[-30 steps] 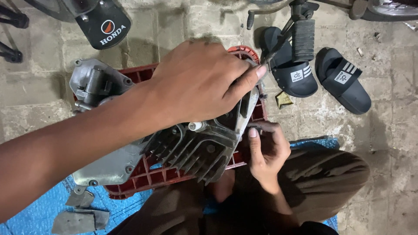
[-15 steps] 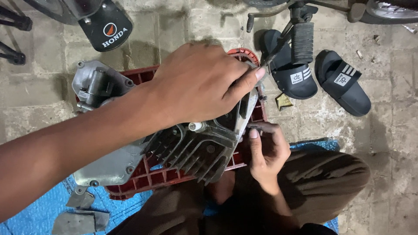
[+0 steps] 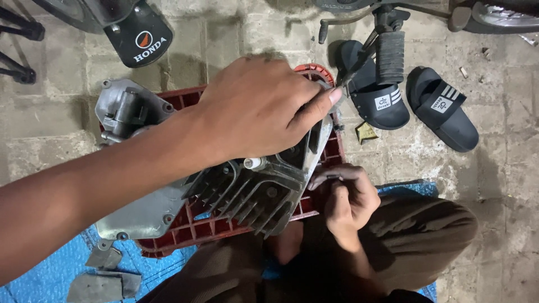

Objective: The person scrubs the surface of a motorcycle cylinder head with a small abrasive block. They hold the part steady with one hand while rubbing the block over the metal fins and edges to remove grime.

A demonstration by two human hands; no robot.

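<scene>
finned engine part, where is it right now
In the head view the finned engine part lies mid-frame on the red crate, under the left hand, with the right hand just to its right.

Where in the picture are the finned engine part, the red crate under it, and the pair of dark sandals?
finned engine part (image 3: 247,199), head view, on its dark cooling fins.
red crate (image 3: 193,230), head view, on its front grid edge.
dark sandals (image 3: 443,109), head view, on the right sandal's strap.

Dim, warm light falls from above, leaving the paved floor (image 3: 224,50) dull and grey with soft shadows beside the sandals (image 3: 443,109). The near forearm is slightly soft, and the picture's lower middle sinks into darkness without glare.
</scene>
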